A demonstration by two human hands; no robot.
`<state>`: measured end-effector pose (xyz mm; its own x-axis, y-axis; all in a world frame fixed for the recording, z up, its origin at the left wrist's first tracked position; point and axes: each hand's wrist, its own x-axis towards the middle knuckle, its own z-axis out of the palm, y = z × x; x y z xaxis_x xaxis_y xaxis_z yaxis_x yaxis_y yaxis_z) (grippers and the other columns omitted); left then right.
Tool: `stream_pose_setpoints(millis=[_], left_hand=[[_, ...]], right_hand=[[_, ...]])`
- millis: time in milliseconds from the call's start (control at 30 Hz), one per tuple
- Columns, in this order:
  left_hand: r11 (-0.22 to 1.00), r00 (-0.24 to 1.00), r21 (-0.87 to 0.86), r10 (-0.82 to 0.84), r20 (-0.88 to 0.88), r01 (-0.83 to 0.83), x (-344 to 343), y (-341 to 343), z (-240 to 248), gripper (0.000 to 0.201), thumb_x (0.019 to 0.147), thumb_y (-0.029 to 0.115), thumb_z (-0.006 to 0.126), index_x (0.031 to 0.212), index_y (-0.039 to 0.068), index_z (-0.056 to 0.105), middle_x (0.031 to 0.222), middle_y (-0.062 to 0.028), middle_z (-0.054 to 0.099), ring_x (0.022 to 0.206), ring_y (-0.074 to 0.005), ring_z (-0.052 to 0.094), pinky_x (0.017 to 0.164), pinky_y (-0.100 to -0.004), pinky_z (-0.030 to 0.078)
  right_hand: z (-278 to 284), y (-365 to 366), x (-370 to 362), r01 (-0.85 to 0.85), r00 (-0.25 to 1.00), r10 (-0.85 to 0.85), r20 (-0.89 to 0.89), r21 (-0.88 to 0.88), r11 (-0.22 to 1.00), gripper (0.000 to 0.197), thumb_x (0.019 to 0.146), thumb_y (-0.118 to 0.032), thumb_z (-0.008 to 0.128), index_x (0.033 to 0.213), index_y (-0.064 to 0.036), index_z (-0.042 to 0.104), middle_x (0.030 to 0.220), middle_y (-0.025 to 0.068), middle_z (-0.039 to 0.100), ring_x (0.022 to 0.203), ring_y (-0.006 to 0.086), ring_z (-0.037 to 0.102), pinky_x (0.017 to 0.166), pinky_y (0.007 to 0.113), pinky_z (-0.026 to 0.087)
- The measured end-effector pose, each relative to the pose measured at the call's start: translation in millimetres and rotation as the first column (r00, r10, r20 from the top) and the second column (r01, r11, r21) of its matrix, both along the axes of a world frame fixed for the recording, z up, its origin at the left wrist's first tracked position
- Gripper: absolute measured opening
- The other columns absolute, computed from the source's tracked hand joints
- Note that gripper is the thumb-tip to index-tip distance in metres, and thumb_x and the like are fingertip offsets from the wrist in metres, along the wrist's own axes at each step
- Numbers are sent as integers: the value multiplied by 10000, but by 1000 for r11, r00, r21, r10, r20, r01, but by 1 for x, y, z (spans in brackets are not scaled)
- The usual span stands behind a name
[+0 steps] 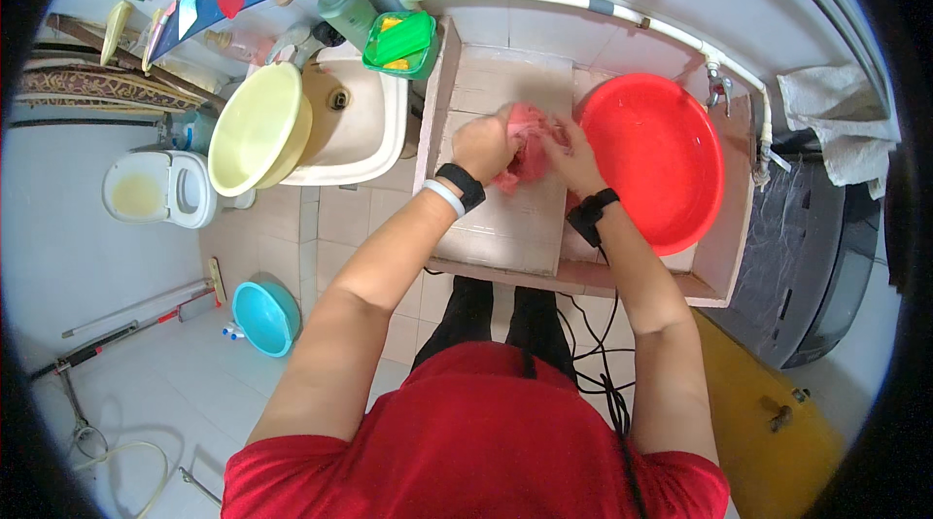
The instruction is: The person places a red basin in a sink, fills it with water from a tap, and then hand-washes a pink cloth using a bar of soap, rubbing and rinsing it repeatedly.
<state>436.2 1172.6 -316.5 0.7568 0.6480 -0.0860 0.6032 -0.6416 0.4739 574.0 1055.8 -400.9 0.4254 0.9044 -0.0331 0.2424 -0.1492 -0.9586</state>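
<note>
Over the pale tiled slab of the wash trough (496, 237), a crumpled pink-red cloth (528, 140) is bunched between my two hands. My left hand (480, 147) is closed in a fist on the cloth's left side. On the other side, my right hand (575, 159) has its fingers bent against the cloth; they are somewhat blurred but look closed on its edge. What kind of cloth it is cannot be made out. Just right of my right hand stands a large red basin (661, 164), which seems to hold water.
A tap (717, 89) on a white pipe hangs over the red basin's far right side. Left of the trough are a white sink (374, 125), a tilted pale yellow basin (258, 128) and a green soap box (400, 45). A blue basin (265, 318) stands on the floor; black cables (607, 378) hang near me.
</note>
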Motion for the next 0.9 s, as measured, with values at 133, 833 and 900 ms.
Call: stream_pose_setpoints(millis=[133,833,900], left_hand=[[974,983,133,-176,-58,182,-9,4,-18,495,777,224,593,1250,153,466,761,-158,630,678,-353,611,608,-436,488],[946,976,-251,-217,-20,206,31,10,-116,549,752,73,593,1282,123,462,1150,-269,504,1044,-373,533,856,-390,466],[962,986,-221,-149,77,162,28,12,-109,483,775,76,570,1251,104,491,1033,-247,578,985,-350,560,810,-397,477]], right_hand=[[-28,-26,46,275,804,-423,-417,-369,888,473,875,-299,568,1263,-53,456,1178,96,506,1072,190,480,885,370,421],[1,-19,44,57,253,-213,-944,-205,977,341,924,-195,420,1154,45,496,1194,164,526,1118,290,493,984,379,382],[-27,-41,68,276,473,-542,-695,-467,840,274,903,-213,454,1057,-3,540,1100,127,569,1048,272,531,864,389,443]])
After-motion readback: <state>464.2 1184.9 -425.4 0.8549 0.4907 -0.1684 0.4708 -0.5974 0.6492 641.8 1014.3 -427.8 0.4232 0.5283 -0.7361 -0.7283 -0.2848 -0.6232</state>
